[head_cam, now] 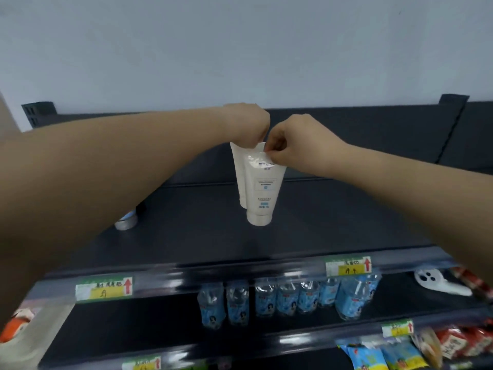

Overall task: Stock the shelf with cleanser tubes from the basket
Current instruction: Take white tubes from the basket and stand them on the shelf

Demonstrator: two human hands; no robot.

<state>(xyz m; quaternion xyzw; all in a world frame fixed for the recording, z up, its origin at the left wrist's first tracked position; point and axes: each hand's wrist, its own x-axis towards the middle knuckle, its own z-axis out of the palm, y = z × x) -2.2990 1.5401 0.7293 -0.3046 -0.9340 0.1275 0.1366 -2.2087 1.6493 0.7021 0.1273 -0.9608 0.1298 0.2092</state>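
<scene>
1. Under my two hands, over the top shelf (333, 225): two white cleanser tubes hang cap-down, overlapping. The front tube (262, 188) is nearer me. The rear tube (238, 169) sits just behind it and to its left, touching or very nearly.
2. Right hand (296, 145): thumb and fingers curled tight, pinching the flat crimped end of the front tube. Nothing else in it.
3. Left hand (246, 124): closed over the top of the rear tube. I read this as a grip on its crimp, but the fingertips are hidden behind the hand itself.
4. Straight below the grips: both caps are at or just above the dark shelf surface. I cannot tell if either has landed.
5. Basket: not in view.
6. Risk, tipping: each tube is tall and has only its small round cap to stand on. Letting go before the cap is flat down would probably topple it.
7. Risk, knock-on: the tubes are so close that one falling, or a finger catching a crimp on the way out, would likely take the other over too.
8. Risk, roll-off: well below the grips and toward me, the shelf's front edge shows only a low price-label strip (104, 288). A fallen tube could roll over it onto the water bottles (288, 295) beneath.
9. Far left of the grips, partly under my left forearm: a small silver tin (126, 221). A wide withdrawal of that arm could clip it
</scene>
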